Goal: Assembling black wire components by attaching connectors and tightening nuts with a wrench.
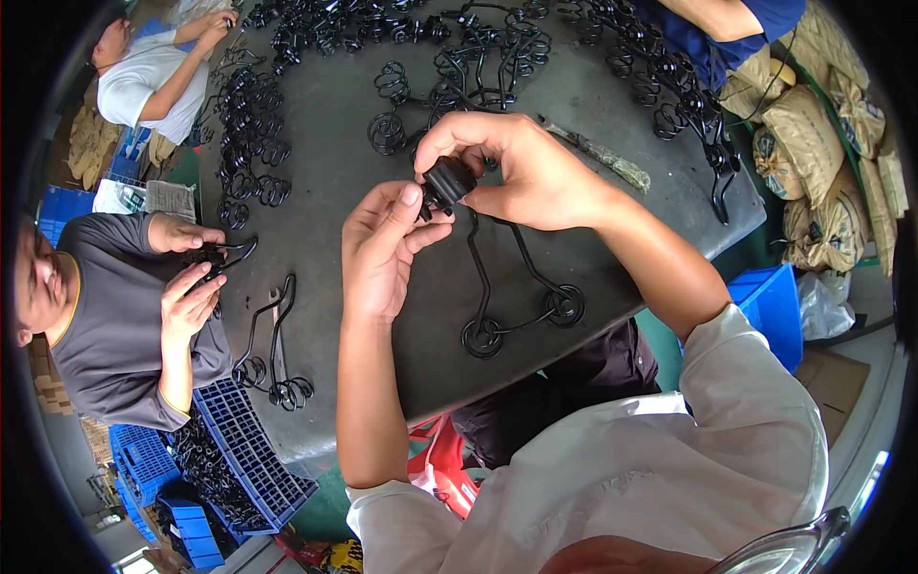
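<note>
white shirt (622, 478), 2 short sleeves (760, 378), dark-framed glasses (834, 522)

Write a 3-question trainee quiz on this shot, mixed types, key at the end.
1. Which grips the black cylindrical part: the left hand, the right hand, or both?
A) left only
B) right only
C) both

2. True or false: a pale, rough stick lies on the table, to the right of the left hand.

3. Fill in: near the table's front edge, the bent black wire piece shows two round ____.

Key: 1. C. 2. True. 3. Coils.
</note>
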`<action>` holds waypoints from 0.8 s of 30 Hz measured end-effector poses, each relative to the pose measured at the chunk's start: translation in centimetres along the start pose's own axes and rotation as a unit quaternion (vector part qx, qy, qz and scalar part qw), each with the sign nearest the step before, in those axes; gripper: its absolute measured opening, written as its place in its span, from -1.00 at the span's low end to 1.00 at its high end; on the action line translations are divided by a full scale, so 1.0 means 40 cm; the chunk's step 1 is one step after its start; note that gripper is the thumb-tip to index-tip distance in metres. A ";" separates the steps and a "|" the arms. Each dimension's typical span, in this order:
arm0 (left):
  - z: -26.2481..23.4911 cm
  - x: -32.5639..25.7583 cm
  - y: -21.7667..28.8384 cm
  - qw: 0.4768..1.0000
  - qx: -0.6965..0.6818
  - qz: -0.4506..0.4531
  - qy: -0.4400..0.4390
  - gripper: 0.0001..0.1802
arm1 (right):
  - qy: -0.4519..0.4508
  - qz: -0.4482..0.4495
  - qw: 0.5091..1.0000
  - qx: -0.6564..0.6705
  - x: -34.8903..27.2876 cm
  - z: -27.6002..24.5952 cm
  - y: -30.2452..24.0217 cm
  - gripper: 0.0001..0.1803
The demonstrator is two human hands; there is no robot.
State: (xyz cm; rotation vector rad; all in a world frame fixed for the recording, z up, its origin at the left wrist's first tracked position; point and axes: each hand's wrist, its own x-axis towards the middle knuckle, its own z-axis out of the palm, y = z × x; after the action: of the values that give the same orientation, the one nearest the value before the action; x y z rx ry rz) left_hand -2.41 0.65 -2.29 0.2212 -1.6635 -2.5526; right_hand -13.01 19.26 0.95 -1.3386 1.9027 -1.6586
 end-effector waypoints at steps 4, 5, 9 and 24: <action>-0.003 0.001 0.004 1.000 -0.004 -0.011 -0.015 -0.71 | 0.022 -0.027 0.999 -0.016 0.000 0.002 0.009 -0.53; -0.003 -0.001 0.007 1.000 -0.004 -0.011 -0.015 -0.71 | 0.012 0.001 1.000 -0.010 0.000 -0.004 0.000 -0.54; -0.007 -0.008 0.015 0.999 0.044 -0.004 -0.009 -0.73 | -0.016 0.055 0.998 0.020 -0.002 -0.028 -0.009 -0.55; 0.036 -0.052 0.044 0.950 0.297 0.043 -0.083 -0.61 | -0.183 0.028 0.973 -0.135 -0.028 -0.057 -0.050 -0.63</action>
State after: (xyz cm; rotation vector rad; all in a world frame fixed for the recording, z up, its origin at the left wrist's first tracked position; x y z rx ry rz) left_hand -0.62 1.53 0.04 -0.0344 -2.4078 -1.9844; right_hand -13.18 21.73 3.03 -1.5488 1.9605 -1.0602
